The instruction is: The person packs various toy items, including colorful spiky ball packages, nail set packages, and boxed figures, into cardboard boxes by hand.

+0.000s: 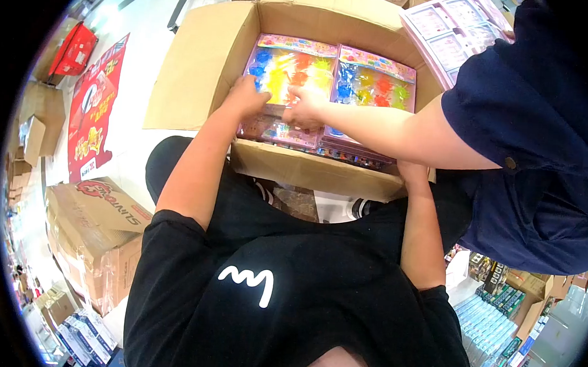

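An opened cardboard box (317, 171) stands before my knees, holding two stacks of clear packs with colorful spiky toys. My left hand (248, 97) grips the left edge of the left toy pack (296, 62), thumb on top. That pack looks tilted up over another one beneath it. A co-worker's hand (304, 108) touches its front edge too. The right toy pack (375, 75) lies beside it. At the box's front right corner is my right hand (412, 170); its fingers are hidden by the co-worker's forearm and the box.
The co-worker, in dark blue, leans in from the right beside a pink-white pack of trays (455, 30). A taped carton (94, 240) stands at left, with a red poster (95, 109) and a red basket (75, 49) behind. Stacked boxed goods (488, 326) lie at lower right.
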`<move>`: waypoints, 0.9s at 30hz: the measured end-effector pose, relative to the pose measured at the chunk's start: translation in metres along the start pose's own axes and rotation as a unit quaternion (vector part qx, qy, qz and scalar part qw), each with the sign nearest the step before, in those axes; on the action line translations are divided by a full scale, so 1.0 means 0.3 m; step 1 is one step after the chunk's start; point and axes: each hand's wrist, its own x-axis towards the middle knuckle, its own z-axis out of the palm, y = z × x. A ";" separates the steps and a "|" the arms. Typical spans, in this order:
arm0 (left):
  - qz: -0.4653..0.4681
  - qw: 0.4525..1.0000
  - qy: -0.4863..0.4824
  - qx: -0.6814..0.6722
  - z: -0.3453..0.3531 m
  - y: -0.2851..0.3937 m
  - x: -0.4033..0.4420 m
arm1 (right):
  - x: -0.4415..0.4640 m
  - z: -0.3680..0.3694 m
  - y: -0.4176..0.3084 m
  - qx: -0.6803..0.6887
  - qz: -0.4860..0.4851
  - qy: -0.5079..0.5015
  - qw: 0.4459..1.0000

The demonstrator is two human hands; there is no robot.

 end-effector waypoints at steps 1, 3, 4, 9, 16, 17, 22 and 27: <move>0.000 1.000 0.000 -0.001 -0.004 0.005 0.000 | -0.001 0.005 0.020 -0.042 -0.032 -0.006 0.999; 0.032 0.995 0.091 -0.023 -0.021 0.023 -0.007 | 0.004 0.012 0.030 -0.034 -0.028 -0.001 0.999; 0.032 0.995 0.091 -0.023 -0.033 0.035 -0.012 | 0.001 0.008 0.020 -0.023 -0.022 0.006 0.999; 0.285 0.894 0.345 0.003 -0.163 0.161 -0.090 | -0.012 -0.006 -0.011 0.039 0.003 0.072 0.997; 0.448 0.794 0.323 -0.253 -0.301 0.317 -0.250 | -0.012 -0.032 -0.009 0.198 0.043 0.223 0.954; 0.449 0.793 0.323 -0.255 -0.287 0.311 -0.243 | -0.010 -0.038 -0.010 0.225 0.049 0.239 0.943; 0.095 0.910 0.008 -0.403 -0.097 0.168 -0.150 | -0.001 -0.070 -0.017 0.310 0.078 0.282 0.905; 0.100 0.953 -0.202 -0.201 -0.033 0.154 -0.168 | 0.001 -0.075 -0.011 0.260 0.090 0.284 0.919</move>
